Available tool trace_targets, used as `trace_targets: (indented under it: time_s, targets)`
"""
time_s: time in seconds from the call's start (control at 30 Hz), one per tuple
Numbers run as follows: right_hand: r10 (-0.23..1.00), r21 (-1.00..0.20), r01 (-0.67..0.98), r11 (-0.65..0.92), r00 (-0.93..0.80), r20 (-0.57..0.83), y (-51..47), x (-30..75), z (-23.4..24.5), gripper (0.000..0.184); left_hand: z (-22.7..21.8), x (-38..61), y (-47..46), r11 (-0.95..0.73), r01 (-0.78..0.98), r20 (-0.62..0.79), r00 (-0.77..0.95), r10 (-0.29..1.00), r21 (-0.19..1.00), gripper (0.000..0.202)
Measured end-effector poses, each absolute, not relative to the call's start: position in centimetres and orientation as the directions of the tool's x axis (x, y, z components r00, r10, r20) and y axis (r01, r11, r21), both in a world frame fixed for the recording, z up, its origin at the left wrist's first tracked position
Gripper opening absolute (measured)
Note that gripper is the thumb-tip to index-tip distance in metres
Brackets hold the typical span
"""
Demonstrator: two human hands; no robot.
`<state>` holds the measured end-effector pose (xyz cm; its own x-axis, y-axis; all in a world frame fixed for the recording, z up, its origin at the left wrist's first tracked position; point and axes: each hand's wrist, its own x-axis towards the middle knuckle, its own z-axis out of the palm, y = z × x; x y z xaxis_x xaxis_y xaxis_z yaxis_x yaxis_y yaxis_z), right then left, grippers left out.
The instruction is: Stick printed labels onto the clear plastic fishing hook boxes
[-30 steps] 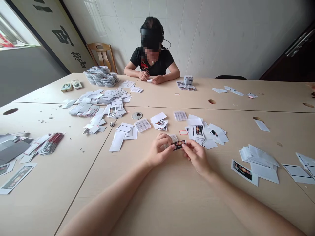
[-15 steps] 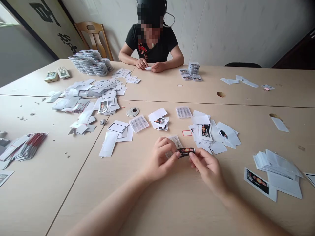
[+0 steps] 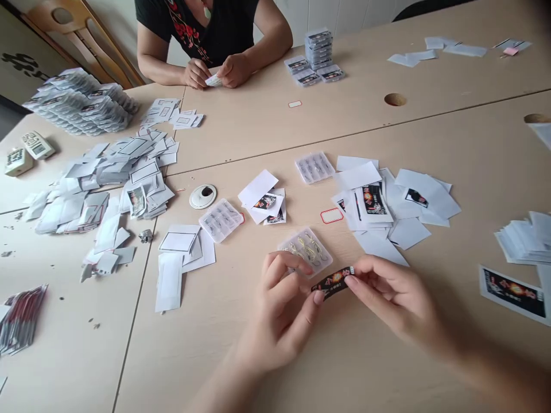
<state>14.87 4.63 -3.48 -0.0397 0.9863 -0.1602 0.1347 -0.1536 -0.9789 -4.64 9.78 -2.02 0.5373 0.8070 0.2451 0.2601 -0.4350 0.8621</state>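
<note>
A black printed sticker label (image 3: pixel 333 281) with red and orange lettering is stretched between my hands above the table, slightly curved. My right hand (image 3: pixel 394 295) pinches its right end between thumb and fingers. At the left end, the thumb of my left hand (image 3: pixel 282 312) presses on the lower corner, with the index finger lifted above it. Just behind the label lies a clear plastic box (image 3: pixel 312 249) of gold-coloured fish hooks, partly covered by my left fingers. Two more clear boxes with dark hooks, one left (image 3: pixel 221 221) and one farther back (image 3: pixel 314 167), rest on the table.
Label sheets and white papers (image 3: pixel 413 215) lie to the right, a small stack (image 3: pixel 260 195) in the middle, a large paper heap (image 3: pixel 116 166) at left. A co-worker (image 3: pixel 215 46) sits opposite, holding a small item. Stacked boxes (image 3: pixel 318 49) stand nearby. The table has holes (image 3: pixel 395 100).
The view has moved closer and tilted down. My left index finger has lifted away from the label, uncovering more of the gold hooks' box. The label is still between my hands.
</note>
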Motion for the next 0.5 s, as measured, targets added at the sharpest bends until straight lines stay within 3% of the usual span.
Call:
trace_targets:
  time_s: [0.4, 0.5]
  targets:
    - [0.984, -0.969, 0.174, -0.173, -0.003, -0.176, 3.8, 14.8, -4.5, 0.02, -1.8, -4.7, 9.9, -0.399, 0.224, 0.244, 0.505, 0.828, 0.889, 0.01]
    - [0.964, -0.956, 0.132, -0.26, 0.086, -0.25, 3.7, 14.5, -4.1, 0.023, -1.7, -4.5, 10.2, -0.391, 0.196, 0.258, 0.484, 0.836, 0.9, 0.012]
